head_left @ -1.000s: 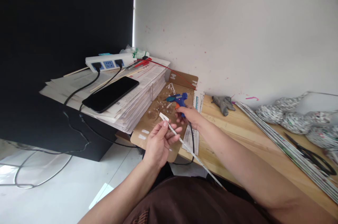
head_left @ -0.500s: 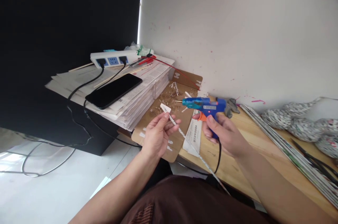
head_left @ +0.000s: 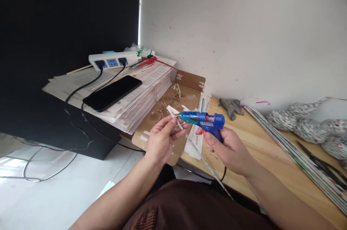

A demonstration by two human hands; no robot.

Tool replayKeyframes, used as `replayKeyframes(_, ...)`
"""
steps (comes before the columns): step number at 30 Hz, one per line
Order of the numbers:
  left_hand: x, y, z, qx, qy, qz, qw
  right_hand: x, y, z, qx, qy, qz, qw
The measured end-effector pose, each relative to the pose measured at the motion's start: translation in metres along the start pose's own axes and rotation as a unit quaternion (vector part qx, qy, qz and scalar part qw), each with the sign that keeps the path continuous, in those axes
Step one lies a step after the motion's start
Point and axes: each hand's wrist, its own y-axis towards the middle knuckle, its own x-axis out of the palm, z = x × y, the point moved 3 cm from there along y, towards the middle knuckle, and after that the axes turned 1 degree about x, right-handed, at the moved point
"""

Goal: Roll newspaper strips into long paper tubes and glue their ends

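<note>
My left hand (head_left: 162, 138) pinches a thin rolled newspaper tube (head_left: 202, 157) near its upper end, where a flat white paper flap sticks out. The tube slants down to the right toward my lap. In my right hand (head_left: 227, 147) is a blue glue gun (head_left: 207, 120), gripped by the handle with a finger at its orange trigger. A small red light glows on its body. Its nozzle points left and is at the paper end by my left fingertips; whether it touches cannot be made out. The gun's black cord hangs below my right hand.
A stack of newspapers (head_left: 146, 94) bears a phone (head_left: 112, 92) and a power strip (head_left: 115, 59). Brown cardboard (head_left: 153, 139) with paper scraps lies beside it. A grey cloth (head_left: 231, 108), newspaper tubes (head_left: 287, 143), black scissors (head_left: 320, 161) and woven paper shapes (head_left: 309, 129) rest on the wooden table (head_left: 260, 150).
My right hand has moved the glue gun left and slightly down, bringing its nozzle to the paper end. My left hand stays almost in place. The view has shifted slightly.
</note>
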Motion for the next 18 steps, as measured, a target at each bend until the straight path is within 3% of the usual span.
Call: replayKeyframes(18,-0.003,0.0,-0.0013,-0.003,0.0,-0.008,1.0,-0.0002,-0.0009,-0.0016,-0.02,-0.091,0.009,0.996)
